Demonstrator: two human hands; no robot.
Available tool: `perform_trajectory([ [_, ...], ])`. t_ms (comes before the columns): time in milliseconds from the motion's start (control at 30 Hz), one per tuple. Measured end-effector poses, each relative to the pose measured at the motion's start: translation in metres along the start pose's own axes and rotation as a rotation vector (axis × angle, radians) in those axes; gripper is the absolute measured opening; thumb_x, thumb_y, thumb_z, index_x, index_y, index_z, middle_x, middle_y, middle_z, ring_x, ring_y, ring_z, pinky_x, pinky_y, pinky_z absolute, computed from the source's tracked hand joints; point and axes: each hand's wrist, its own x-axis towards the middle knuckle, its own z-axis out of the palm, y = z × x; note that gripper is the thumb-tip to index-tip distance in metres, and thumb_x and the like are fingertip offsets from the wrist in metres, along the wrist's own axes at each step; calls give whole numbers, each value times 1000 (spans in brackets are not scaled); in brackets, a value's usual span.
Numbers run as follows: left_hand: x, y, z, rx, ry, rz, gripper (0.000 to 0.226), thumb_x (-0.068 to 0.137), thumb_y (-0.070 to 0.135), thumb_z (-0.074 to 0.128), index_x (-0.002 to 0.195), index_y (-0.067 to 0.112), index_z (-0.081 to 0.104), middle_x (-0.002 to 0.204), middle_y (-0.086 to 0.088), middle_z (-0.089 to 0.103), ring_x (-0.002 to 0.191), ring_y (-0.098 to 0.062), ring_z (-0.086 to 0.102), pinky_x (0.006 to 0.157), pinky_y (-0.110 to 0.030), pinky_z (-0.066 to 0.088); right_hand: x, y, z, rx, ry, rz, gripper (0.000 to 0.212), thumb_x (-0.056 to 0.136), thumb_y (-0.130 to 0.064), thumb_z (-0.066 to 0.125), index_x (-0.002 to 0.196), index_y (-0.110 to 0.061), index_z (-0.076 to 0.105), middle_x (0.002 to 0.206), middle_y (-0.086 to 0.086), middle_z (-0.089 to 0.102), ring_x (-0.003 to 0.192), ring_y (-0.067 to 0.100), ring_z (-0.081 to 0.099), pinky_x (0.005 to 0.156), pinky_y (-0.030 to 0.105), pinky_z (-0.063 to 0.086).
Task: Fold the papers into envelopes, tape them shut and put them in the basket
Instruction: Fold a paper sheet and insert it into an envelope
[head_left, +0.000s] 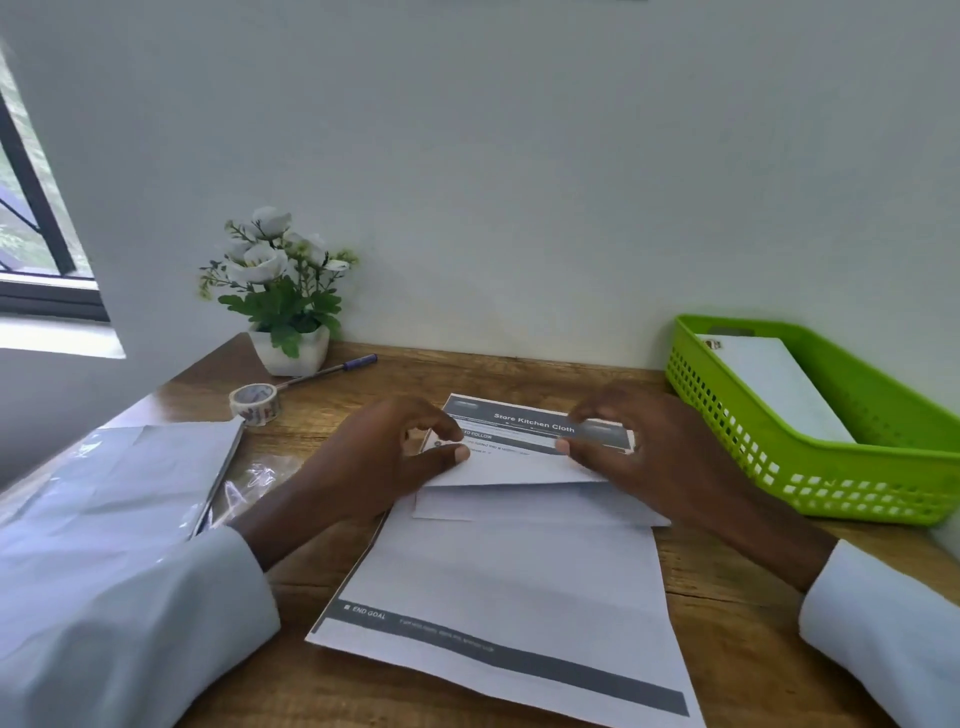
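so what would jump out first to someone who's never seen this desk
Probably the bright green plastic basket at the right edge of the wooden desk, with a white folded envelope already in it. Next, the left hand and right hand at the centre, pinching a white printed paper mid-fold. At the back left stands a white pot of white flowers.

One head-worn wide-angle view looks forward and down, close over the wooden desk (727, 597), wall filling the upper frame, window (31, 208) at the upper left edge.
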Motion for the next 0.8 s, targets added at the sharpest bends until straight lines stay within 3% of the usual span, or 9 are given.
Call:
perform_trajectory([
  [167, -3, 8, -32, 44, 32, 35, 13, 86, 42, 70, 88, 30, 74, 94, 20, 72, 90, 9, 61, 75, -26, 56, 40, -47, 5, 51, -98, -118, 33, 80, -62, 62, 92, -32, 70, 92, -19, 64, 86, 1, 59, 76, 31, 51],
  [233, -11, 8, -51, 53, 82, 19, 13, 84, 43, 71, 85, 30, 74, 86, 21, 70, 85, 8, 63, 72, -25, 56, 57, -70, 13, 79, -154, -180, 32, 81, -58, 65, 91, -29, 72, 90, -15, 65, 84, 6, 60, 75, 35, 52],
  [367, -41, -1, -94, 48, 234, -49, 40, 73, 66, 65, 83, 30, 77, 74, 24, 70, 73, 7, 66, 64, -20, 55, 88, -121, 40, 215, -226, -208, 29, 80, -56, 71, 86, -28, 74, 88, -12, 70, 81, 4, 64, 73, 33, 53],
  [533, -90, -33, -124, 114, 355, -271, 19, 77, 45, 77, 79, 26, 77, 73, 15, 73, 67, 3, 68, 62, -24, 55, 104, -177, 88, 327, -319, -202, 23, 81, -48, 73, 86, -25, 76, 81, -12, 73, 73, 1, 66, 63, 24, 52],
  [600, -111, -46, -129, 173, 375, -390, 20, 78, 47, 76, 78, 27, 76, 75, 15, 74, 70, 0, 69, 64, -24, 54, 104, -195, 107, 353, -375, -171, 21, 82, -43, 74, 84, -22, 75, 77, -9, 72, 69, 3, 66, 58, 24, 50],
  [700, -137, -64, -132, 246, 393, -521, 26, 79, 52, 74, 85, 27, 74, 87, 13, 73, 81, -7, 69, 69, -24, 49, 100, -216, 132, 381, -446, -101, 25, 81, -41, 75, 92, -18, 74, 86, -4, 73, 77, 13, 68, 73, 34, 57],
  [800, -152, -74, -131, 334, 374, -619, 38, 79, 58, 71, 100, 27, 71, 106, 8, 71, 98, -15, 66, 79, -28, 48, 96, -227, 147, 358, -470, -61, 37, 79, -45, 76, 106, -20, 71, 97, -7, 70, 86, 7, 64, 76, 29, 57],
])
